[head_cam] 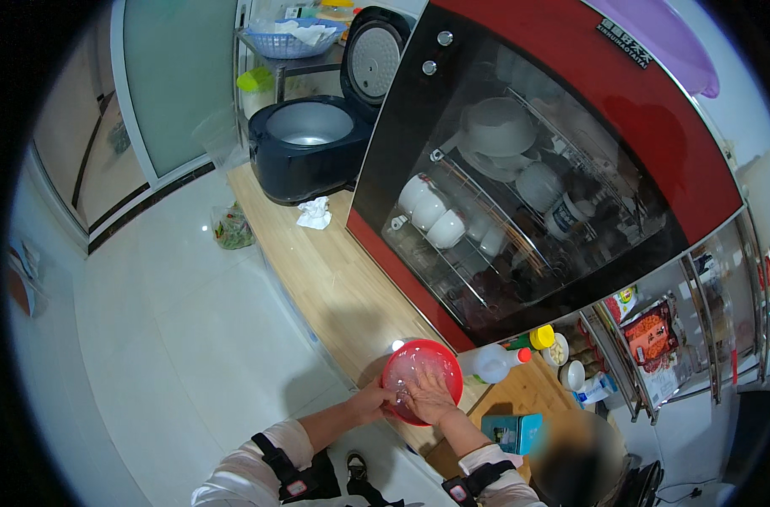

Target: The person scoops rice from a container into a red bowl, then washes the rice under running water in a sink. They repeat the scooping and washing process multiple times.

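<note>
A red plastic bowl (457,374) stands near the front edge of the wooden counter. It appears to hold clear water, which glints in the light; whether anything lies under the water is hard to tell. My left hand (373,403) grips the bowl's near-left rim, with the thumb over the edge. Inside the bowl, my right hand (430,399) lies palm down with its fingers apart, seemingly in the water. A translucent plastic bottle (491,364) with a red cap is just right of the bowl.
A red dish cabinet (385,260) with crockery behind dark glass rises behind the counter (309,266). At the far end sits an open rice cooker (309,158), near a crumpled tissue (314,213). Right of me are a blue tin (511,433) and a wooden board (524,393).
</note>
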`<action>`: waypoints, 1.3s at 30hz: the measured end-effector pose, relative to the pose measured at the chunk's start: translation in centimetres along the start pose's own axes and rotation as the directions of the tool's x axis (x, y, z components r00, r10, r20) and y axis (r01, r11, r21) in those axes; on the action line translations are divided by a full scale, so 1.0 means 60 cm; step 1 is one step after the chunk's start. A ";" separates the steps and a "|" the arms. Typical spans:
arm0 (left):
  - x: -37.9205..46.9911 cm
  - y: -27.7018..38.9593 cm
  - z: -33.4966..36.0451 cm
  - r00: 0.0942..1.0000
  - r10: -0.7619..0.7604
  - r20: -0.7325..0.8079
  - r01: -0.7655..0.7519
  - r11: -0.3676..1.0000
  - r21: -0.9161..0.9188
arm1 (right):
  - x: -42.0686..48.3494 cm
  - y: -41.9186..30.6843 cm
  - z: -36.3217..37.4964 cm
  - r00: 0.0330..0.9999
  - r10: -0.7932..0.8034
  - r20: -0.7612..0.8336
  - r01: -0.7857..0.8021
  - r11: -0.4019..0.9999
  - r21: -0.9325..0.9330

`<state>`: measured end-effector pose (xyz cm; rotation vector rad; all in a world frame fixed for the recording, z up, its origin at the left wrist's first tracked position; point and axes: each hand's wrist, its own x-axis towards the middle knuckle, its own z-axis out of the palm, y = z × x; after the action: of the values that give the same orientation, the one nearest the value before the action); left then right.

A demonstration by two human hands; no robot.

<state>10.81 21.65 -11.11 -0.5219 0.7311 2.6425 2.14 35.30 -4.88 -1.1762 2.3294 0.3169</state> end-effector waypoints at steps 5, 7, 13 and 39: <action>0.000 0.010 -0.003 0.998 -0.057 -0.002 0.057 0.997 0.056 | 0.013 0.006 0.008 0.989 -0.022 -0.146 0.066 0.951 0.303; -0.009 0.019 0.002 0.998 -0.052 -0.021 0.053 0.996 0.075 | 0.010 0.015 0.005 0.964 -0.003 -0.266 0.194 0.694 0.693; -0.039 0.038 0.017 0.995 -0.083 -0.063 0.088 0.992 0.086 | -0.023 0.045 -0.019 0.994 -0.002 -0.114 0.091 -0.583 0.808; -0.122 0.074 -0.026 0.992 -0.128 -0.014 0.128 0.990 0.065 | -0.018 0.016 -0.003 0.828 0.388 -0.404 0.119 0.584 0.803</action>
<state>15.71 15.53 -7.35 -0.5447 0.7584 2.4903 1.87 36.53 -4.17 -0.6176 2.5228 -1.1114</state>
